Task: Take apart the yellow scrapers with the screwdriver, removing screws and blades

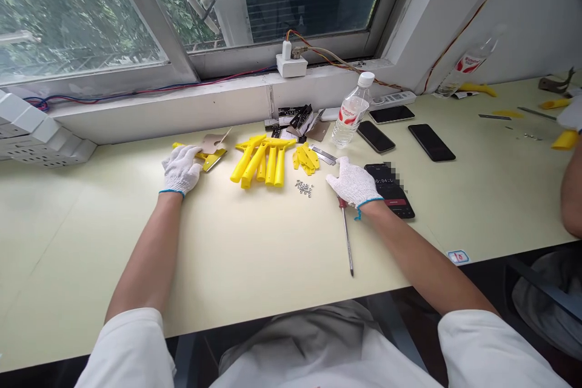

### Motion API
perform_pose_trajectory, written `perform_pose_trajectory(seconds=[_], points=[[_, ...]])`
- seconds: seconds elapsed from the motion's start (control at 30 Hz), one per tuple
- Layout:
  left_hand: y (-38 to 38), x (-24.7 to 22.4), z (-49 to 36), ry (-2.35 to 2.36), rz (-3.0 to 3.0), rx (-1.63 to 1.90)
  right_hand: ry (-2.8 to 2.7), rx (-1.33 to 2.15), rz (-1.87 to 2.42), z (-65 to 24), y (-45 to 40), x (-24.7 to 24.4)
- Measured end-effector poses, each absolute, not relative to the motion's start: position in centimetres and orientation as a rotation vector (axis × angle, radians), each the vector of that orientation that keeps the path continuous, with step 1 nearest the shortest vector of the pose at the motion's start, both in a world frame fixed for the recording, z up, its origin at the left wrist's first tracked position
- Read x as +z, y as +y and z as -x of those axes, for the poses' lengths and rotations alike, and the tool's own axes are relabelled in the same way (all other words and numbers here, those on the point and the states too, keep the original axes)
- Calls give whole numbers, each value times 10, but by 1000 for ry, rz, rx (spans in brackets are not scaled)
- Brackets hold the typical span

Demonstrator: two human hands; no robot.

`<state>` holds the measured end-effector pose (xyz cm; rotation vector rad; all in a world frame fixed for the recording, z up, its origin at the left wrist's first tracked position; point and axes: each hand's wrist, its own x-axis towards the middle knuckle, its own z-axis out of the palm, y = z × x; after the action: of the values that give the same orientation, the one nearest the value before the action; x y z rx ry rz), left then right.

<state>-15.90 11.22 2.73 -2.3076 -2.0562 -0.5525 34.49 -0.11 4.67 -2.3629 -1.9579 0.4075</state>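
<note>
My left hand (pixel 182 168), in a white knit glove, is closed at the near end of a yellow scraper (pixel 213 160) with a metal blade edge; the palm hides part of it. A brown card piece (pixel 213 143) lies just behind. My right hand (pixel 357 183), also gloved, rests with thumb and forefinger apart near the flat metal blades (pixel 324 155). Under its palm shows the red handle of a screwdriver (pixel 346 236), its shaft pointing toward me. Between my hands lie several yellow scraper handles (pixel 261 160), yellow plastic plates (pixel 306 159) and small screws (pixel 304 188).
A water bottle (pixel 352 110) stands behind my right hand. Phones (pixel 376 136) lie to the right, one (pixel 393 194) partly under my right wrist. Black-and-white packaging (pixel 295 121) is by the wall. White boxes (pixel 36 133) stand at left. Another person's arm (pixel 571 188) is at far right.
</note>
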Motion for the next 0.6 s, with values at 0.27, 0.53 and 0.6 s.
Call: perform_pose_trajectory(seconds=[0.27,0.53,0.6], points=[[115,27,168,-1969,2347,-355,-1966,414,2337,-347,-2,45],[61,18,174,-2084,2291,-479,-2002,426,2319,-349,-4,48],[37,16,176,-2047,2340,-456,-2006,456,2340,-349,-4,51]])
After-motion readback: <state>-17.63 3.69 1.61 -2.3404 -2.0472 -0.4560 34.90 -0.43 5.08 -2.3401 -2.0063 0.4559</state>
